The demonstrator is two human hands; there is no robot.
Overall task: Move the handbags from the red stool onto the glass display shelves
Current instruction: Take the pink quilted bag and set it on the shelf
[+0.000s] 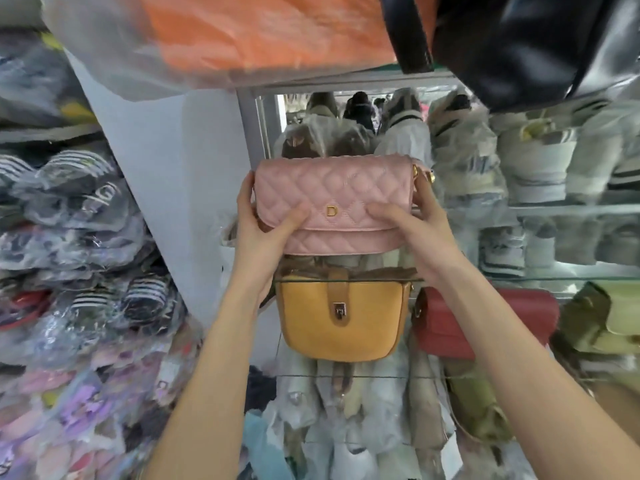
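My left grip (pixel 266 230) is clamped on the left end of the pink quilted handbag (pixel 334 202), thumb laid across the front flap and the fingers wrapped behind its edge. My right grip (pixel 420 223) is clamped on the right end the same way, thumb on the flap close to the gold letter clasp (pixel 331 211), fingers curled round the side by the gold strap hardware (pixel 425 174). Between the two I hold the bag upright and level, in the air in front of the glass display shelves (pixel 519 279), above the shelf edge that runs just under my wrists. Whether its base touches any shelf I cannot tell.

Directly below the pink bag sits a yellow handbag (pixel 341 317) with a tan strap and a silver clasp, on a lower glass shelf. Just beside it to the right is a red handbag (pixel 485 320), and further right an olive green bag (pixel 602 320). Behind the pink bag stand bags wrapped in clear plastic. Overhead are an orange bag in plastic (pixel 242 32) and a black bag (pixel 533 43). To my left are stacks of plastic-wrapped goods (pixel 76 209).
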